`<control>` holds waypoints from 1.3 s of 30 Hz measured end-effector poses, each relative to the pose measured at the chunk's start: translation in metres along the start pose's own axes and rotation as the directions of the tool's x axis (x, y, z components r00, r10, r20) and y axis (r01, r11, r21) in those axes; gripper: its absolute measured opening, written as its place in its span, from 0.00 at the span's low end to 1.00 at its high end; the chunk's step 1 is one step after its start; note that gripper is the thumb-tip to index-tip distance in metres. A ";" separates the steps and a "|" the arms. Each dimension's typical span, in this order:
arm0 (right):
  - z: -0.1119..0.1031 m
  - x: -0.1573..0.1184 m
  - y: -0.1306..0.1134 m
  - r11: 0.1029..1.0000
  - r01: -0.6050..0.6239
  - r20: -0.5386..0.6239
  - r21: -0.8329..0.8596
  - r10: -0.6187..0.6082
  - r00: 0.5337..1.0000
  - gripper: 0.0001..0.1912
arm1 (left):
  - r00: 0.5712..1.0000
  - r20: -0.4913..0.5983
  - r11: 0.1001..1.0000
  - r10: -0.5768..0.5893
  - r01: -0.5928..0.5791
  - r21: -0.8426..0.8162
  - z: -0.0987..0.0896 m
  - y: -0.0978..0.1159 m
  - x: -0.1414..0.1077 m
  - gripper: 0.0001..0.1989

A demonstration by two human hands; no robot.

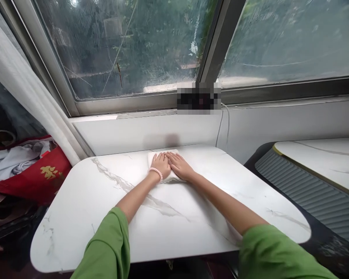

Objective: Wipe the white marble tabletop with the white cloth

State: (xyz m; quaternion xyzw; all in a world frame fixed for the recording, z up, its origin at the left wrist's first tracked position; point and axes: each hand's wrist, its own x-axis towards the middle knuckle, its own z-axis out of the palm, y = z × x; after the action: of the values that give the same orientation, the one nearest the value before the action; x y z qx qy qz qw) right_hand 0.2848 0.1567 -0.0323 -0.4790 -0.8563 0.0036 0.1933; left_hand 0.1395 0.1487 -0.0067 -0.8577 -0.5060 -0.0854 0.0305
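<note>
L hand (162,166) & R hand (180,166) lie palms-down, fingers straight & nearly together, side by side on a pale folded cloth (174,178) at ctr of frame, near the far edge of the white table (81,209); pressing flat rather than gripping, prob. b/c two palms spread the push evenly & pin the cloth. Wall (128,133) just past that edge prob. limits reach; cables (228,128) hang upper R of ctr, curtain (20,66) upper L, red bag w/ clothes (50,170) mid-L, 2nd tabletop (331,155) far R.
</note>
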 end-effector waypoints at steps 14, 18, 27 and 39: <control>-0.067 -0.208 -0.014 0.992 -0.062 -0.096 0.111 0.072 0.993 0.29 | 0.967 0.096 0.959 0.236 -0.216 -0.182 -0.019 0.161 -0.098 0.31; -0.077 -0.211 -0.003 0.994 -0.104 0.012 0.023 0.104 0.995 0.30 | 0.965 0.077 0.953 0.252 -0.233 -0.195 -0.014 0.172 -0.088 0.32; -0.065 -0.132 0.009 0.967 -0.227 -0.026 0.116 0.231 0.973 0.31 | 0.986 0.046 0.957 0.158 -0.141 -0.254 -0.002 0.136 -0.033 0.29; -0.044 -0.005 0.079 0.979 -0.179 -0.029 0.100 0.182 0.983 0.28 | 1.000 -0.019 0.993 -0.014 0.012 -0.116 0.013 0.077 0.084 0.26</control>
State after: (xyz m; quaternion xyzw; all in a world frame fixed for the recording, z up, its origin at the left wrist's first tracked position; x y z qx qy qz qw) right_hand 0.3665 0.1878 -0.0081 -0.5448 -0.8043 0.0536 0.2312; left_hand 0.2483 0.1857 -0.0022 -0.8538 -0.5055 -0.1232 -0.0151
